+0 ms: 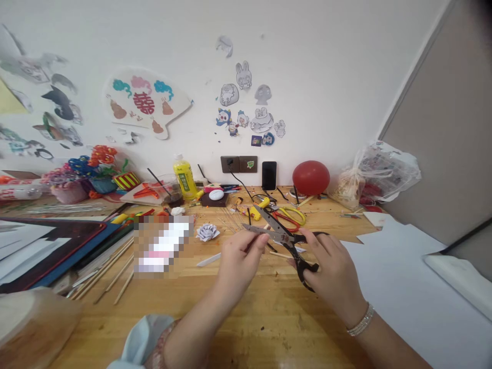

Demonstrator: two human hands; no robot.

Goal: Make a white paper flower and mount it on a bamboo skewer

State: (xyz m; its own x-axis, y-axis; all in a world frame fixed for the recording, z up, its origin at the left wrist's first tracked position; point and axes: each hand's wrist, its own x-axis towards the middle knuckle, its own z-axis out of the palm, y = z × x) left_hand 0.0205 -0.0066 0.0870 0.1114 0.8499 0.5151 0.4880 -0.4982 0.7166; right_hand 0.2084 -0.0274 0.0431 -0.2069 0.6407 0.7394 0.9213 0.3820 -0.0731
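My right hand [330, 266] grips the black handles of a pair of scissors [282, 236], whose grey blades stand apart and point up and left. My left hand [240, 256] is pinched shut on something small and thin that sits between the blades; I cannot make out what it is. Both hands hover over the wooden table [246, 318] near its middle. A small white paper flower [207, 232] lies just left of my left hand, with a white strip [209, 260] below it.
Yellow-handled scissors [292, 215], a red balloon [310, 177], a phone [269, 175] and a yellow bottle [184, 177] stand at the back. Wooden sticks [111, 271] and a dark board [54, 246] lie left. White sheets [400, 287] cover the right. A plastic bag [380, 171] sits far right.
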